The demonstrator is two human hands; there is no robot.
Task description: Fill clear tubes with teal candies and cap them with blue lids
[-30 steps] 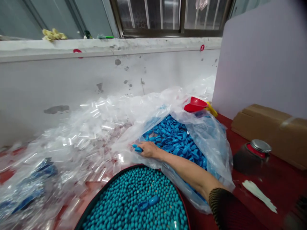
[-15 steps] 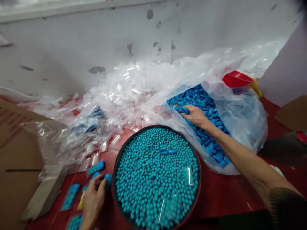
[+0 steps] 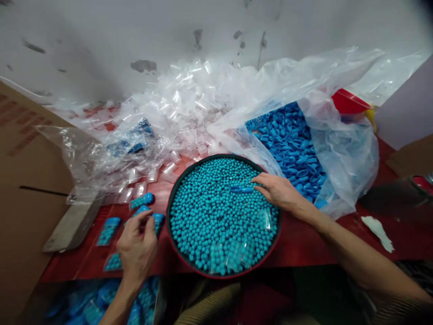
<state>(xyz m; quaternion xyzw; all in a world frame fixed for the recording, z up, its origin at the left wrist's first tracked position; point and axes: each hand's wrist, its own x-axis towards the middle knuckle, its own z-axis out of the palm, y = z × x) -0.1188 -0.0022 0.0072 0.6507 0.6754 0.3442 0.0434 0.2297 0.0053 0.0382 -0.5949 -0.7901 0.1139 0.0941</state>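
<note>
A round dark tray (image 3: 176,257) full of small teal beads (image 3: 209,216) sits on the red table in front of me. My right hand (image 3: 277,192) rests over the tray's right side, fingers curled beside a blue plastic piece (image 3: 241,189) lying on the beads; whether it grips the piece is unclear. My left hand (image 3: 137,246) is left of the tray with its fingers pinched on a small clear packet of blue beads (image 3: 156,222). More filled packets (image 3: 108,230) lie around it. A large clear bag of blue plastic parts (image 3: 292,144) lies open behind the tray.
A heap of empty clear packets (image 3: 169,104) lies against the white wall. A red scoop (image 3: 348,104) sits atop the bag. Cardboard (image 3: 23,180) stands at left, a dark jar (image 3: 402,194) at right. A box of filled packets (image 3: 101,302) is below the table edge.
My right hand has come out of the bag of blue parts and now hovers over the bead tray. My view has tilted down; the left hand stays at the packets.
</note>
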